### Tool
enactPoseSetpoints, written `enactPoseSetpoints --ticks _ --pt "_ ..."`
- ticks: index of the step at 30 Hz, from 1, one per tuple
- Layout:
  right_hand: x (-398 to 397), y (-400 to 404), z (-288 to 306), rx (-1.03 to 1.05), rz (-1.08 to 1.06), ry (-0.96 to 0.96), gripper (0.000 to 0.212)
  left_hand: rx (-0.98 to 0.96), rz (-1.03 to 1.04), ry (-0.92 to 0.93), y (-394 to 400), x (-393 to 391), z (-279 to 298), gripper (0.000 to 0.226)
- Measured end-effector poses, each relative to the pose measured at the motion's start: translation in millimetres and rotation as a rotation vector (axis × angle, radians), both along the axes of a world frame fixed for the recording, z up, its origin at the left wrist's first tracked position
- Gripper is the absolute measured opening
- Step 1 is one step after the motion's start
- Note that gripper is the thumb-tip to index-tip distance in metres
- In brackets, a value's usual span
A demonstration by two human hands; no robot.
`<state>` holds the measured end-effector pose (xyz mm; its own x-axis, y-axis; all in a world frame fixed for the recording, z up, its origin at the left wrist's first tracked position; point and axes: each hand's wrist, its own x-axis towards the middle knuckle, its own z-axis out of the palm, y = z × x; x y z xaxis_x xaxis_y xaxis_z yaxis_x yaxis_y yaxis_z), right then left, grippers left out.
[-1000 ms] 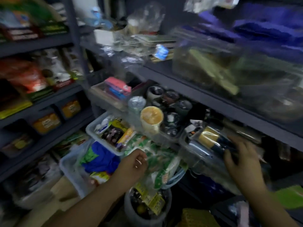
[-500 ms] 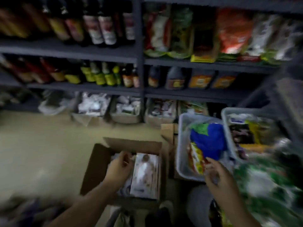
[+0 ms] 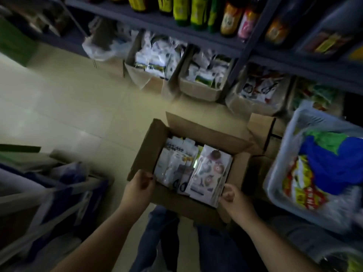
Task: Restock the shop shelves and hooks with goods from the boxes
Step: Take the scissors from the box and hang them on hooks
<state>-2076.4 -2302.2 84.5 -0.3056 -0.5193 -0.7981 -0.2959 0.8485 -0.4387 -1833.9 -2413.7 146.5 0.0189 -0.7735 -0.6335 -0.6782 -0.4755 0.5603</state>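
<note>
An open cardboard box [image 3: 188, 205] is sitting on the tiled floor [image 3: 59, 107] directly in front of the person, its flaps folded outward. It is holding flat packets [image 3: 208, 173] standing on edge in rows, most of them pale with printed pictures; the print is too blurred to read.

The left hand [image 3: 137, 191] is gripping the near left corner of the box, thumb lying over the rim and fingers wrapping the outside wall. The right hand [image 3: 233, 199] is holding the near right corner, fingers curling against the wall just beside the nearest packet; whether they are touching that packet cannot be told. Both forearms are reaching forward from the bottom of the view, with the person's jeans [image 3: 157, 238] showing between them.

Beyond the box, a dark metal shelf [image 3: 216, 36] is carrying a row of bottles [image 3: 198, 10] with yellow, green and orange labels. Under it, at floor level, three cartons [image 3: 198, 89] are standing side by side, each holding white bags, with a loose plastic bag [image 3: 104, 46] to their left.

To the right of the box, a pale plastic bin [image 3: 279, 183] is holding a blue bundle [image 3: 334, 169] and red-and-yellow packs [image 3: 300, 185]. A second, closed carton [image 3: 261, 126] is sitting between the box and the bin. At lower left, a blurred blue and white frame [image 3: 59, 199] is standing well apart from the box.
</note>
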Motion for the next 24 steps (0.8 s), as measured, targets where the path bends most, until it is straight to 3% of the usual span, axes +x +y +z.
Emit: enactPoseSetpoints --ticks 7,13,17,24 --pt "26.7 2.9 -104.5 0.141 -0.009 -0.038 0.05 0.16 -0.067 -0.016 -13.4 2.6 -108.5 0.01" --pt "36.3 5.3 -180.3 0.188 -0.033 -0.051 0.052 0.25 -0.257 -0.053 -21.6 -15.5 -190.1 0.012" --pt "37.8 4.7 -212.3 0.224 0.022 -0.028 0.049 0.288 -0.378 -0.116 -26.8 -15.9 -230.9 0.026" --pt "51.5 -4.3 -250.6 0.228 0.163 -0.044 0.054 0.337 -0.365 -0.22 -35.3 11.7 -284.3 0.03"
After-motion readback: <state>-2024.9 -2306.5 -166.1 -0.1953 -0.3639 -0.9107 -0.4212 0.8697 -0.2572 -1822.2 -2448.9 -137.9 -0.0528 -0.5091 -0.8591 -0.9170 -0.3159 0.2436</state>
